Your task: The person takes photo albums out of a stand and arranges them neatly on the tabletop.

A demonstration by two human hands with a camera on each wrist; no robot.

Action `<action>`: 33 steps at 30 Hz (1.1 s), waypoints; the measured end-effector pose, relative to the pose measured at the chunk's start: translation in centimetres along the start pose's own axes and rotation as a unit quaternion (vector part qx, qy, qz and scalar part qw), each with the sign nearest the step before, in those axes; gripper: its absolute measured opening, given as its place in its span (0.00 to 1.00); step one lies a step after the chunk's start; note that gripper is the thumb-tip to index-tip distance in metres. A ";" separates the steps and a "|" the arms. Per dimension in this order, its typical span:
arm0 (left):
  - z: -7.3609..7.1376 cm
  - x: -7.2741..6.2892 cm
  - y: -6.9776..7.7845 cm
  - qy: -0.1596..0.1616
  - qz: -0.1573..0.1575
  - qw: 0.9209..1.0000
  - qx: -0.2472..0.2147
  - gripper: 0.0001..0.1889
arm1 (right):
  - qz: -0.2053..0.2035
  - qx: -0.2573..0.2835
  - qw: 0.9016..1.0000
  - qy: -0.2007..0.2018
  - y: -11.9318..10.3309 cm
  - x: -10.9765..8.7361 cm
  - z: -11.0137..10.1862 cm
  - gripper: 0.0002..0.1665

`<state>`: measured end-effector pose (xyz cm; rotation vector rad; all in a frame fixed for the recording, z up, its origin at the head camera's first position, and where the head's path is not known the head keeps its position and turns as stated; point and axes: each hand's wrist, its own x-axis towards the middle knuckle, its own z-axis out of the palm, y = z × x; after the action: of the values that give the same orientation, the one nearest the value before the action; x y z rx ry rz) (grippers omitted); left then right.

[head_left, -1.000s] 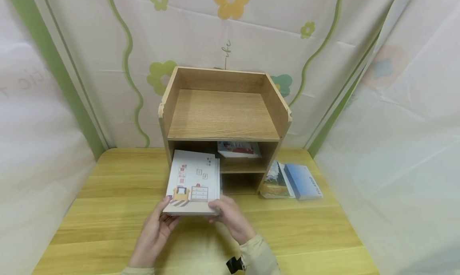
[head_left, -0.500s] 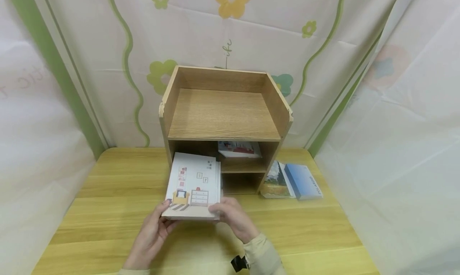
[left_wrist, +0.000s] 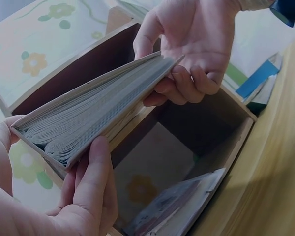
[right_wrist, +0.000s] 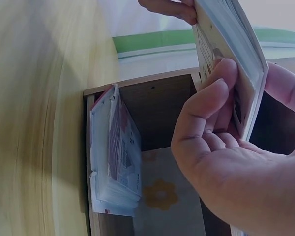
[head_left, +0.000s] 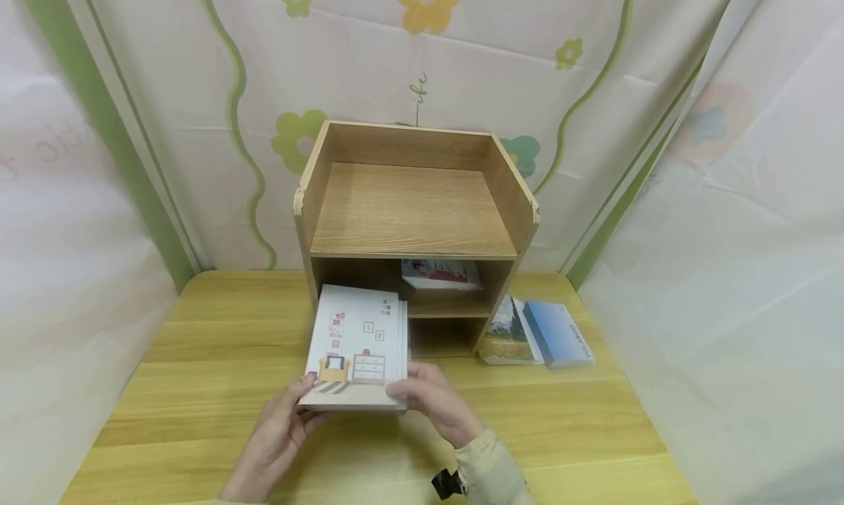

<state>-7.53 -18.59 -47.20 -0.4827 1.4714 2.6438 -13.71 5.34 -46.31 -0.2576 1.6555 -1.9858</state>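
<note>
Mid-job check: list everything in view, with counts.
Table: 1, yellowish wood, foreground
Shelf: 1, tan wood, on table
Held book: 1, white, before shelf
Middle book: 1 seen, red and white, middle compartment, right
Lower books: count unclear, mostly white, bottom compartment, left
Landscape book: 1, green and brown, table, right of shelf
Blue block: 1, blue, right of landscape book
Curtain: count unclear, white, behind and sides
Wrist device: 1, dark, right cuff
Sleeves: 2, beige, bottom edge
Left hand: 1, bare, gripping held book's left corner
Right hand: 1, bare, gripping held book's right edge

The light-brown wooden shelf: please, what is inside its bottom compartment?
Right wrist view: white paper books with reddish printing lie there; their undersides are hidden. In the head view, the held white illustrated book covers them.
</note>
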 end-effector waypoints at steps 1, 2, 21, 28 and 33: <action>0.0 0.0 0.0 0.000 -0.001 1.000 0.005 0.22 | -0.001 -0.003 1.000 -0.003 0.0 0.0 -0.1 0.24; 0.0 0.0 0.1 0.000 -0.004 1.000 0.009 0.24 | -0.002 -0.006 1.000 -0.006 -0.1 0.0 -0.1 0.24; -1.2 -0.7 0.4 -0.058 -0.053 0.995 0.066 0.31 | 0.014 -0.037 0.999 -0.025 -0.2 -1.1 -0.2 0.20; -1.4 -1.2 0.5 -0.073 -0.050 0.992 0.085 0.28 | 0.016 -0.047 0.998 -0.032 -0.4 -1.5 0.0 0.20; -1.6 -1.4 0.3 -0.103 -0.035 0.989 0.095 0.22 | 0.024 -0.057 0.997 -0.038 -0.4 -1.8 -0.4 0.19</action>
<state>-5.86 -19.93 -47.28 -0.2318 1.5874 2.3842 -12.51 6.64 -45.66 -0.3283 1.7133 -1.8259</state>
